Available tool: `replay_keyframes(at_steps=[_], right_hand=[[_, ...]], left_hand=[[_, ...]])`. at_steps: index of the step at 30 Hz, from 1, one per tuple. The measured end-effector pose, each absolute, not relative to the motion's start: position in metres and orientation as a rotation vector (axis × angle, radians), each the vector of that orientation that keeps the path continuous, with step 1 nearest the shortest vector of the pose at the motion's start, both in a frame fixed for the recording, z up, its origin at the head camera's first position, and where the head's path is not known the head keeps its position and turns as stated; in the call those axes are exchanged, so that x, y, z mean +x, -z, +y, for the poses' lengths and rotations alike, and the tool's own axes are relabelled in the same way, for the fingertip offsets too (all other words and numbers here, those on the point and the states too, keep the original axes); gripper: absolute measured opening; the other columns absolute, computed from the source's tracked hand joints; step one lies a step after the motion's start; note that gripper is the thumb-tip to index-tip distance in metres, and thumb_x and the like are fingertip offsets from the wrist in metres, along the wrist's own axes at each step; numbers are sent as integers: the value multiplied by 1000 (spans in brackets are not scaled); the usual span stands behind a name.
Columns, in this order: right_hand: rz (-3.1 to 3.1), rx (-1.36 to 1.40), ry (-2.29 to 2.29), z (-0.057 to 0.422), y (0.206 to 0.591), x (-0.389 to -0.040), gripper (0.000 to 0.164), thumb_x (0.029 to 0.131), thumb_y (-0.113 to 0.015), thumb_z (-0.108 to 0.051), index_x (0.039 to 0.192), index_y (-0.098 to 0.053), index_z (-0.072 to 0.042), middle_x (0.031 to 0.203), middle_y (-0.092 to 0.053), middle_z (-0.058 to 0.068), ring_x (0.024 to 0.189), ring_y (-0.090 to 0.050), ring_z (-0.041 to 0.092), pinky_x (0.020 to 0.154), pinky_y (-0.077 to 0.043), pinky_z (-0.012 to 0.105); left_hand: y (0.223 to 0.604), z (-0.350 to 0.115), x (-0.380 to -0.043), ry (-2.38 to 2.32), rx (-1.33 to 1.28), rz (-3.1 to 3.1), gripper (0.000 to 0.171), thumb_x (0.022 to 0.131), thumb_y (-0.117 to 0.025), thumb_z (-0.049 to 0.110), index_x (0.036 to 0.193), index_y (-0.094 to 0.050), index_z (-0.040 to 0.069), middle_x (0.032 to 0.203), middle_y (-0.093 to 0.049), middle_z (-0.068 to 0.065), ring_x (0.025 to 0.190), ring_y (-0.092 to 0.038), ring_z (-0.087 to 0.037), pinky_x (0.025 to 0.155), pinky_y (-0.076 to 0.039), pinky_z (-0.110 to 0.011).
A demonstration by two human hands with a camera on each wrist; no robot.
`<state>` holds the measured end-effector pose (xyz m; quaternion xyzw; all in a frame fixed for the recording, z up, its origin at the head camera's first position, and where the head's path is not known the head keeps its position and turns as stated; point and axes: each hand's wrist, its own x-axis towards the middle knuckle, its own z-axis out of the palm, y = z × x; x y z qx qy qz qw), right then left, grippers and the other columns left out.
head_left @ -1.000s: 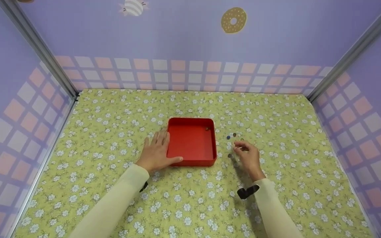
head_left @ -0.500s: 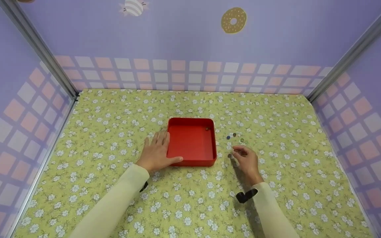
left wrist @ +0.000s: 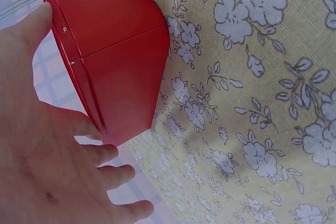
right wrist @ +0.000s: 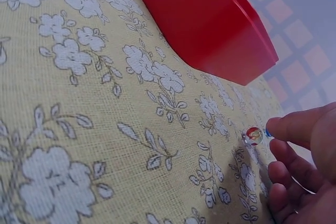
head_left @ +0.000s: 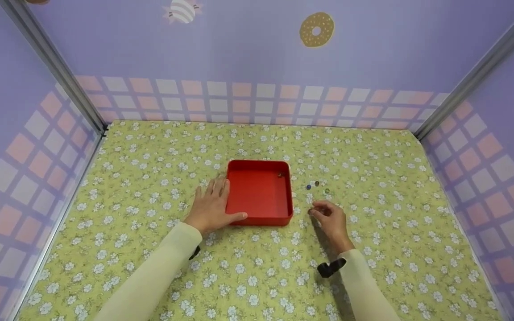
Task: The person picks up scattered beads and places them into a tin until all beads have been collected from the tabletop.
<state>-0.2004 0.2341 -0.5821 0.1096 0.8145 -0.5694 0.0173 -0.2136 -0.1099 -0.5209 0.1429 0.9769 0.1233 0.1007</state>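
My left hand (head_left: 210, 205) rests against the near left corner of a red square box (head_left: 283, 220), fingers along its left side and thumb over the front rim. In the left wrist view, the thumb and fingers (left wrist: 86, 156) lie by the rim. My right hand (head_left: 332, 223) is at a small dark marble (head_left: 310, 211) right of the box. Seen from the right wrist, a glass marble with a red and yellow swirl (right wrist: 254, 136) lies on the cloth just beyond thumb and forefinger, which stand apart. A blue spot shows behind the thumb, partly hidden.
Further back lie a blue marble (head_left: 308, 187), a brown marble (head_left: 317, 183) and a greenish clear marble (head_left: 327, 191). Something small and brownish (head_left: 280, 175) sits in the box's far right corner. Flowered cloth (head_left: 150, 147) covers the table; purple panels (head_left: 248, 53) enclose it.
My right hand has moved nearer and slightly left, from beside the back marbles to the dark marble. The greenish marble has come into view behind it. My left hand has stayed put.
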Motion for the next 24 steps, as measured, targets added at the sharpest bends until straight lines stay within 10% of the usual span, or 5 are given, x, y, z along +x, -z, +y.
replay_keyframes(at_steps=[24], right_hand=[[2748,163,1512,232,586,-200,20,89,-69,-11,108,-73,-13,105,-69,6,90,-62,19,78,-51,33]], left_hand=[[522,-110,-214,-353,430,2876,112,80,-45,81,157,-8,10,164,-8,-13,150,-11,-38,116,-11,-65]])
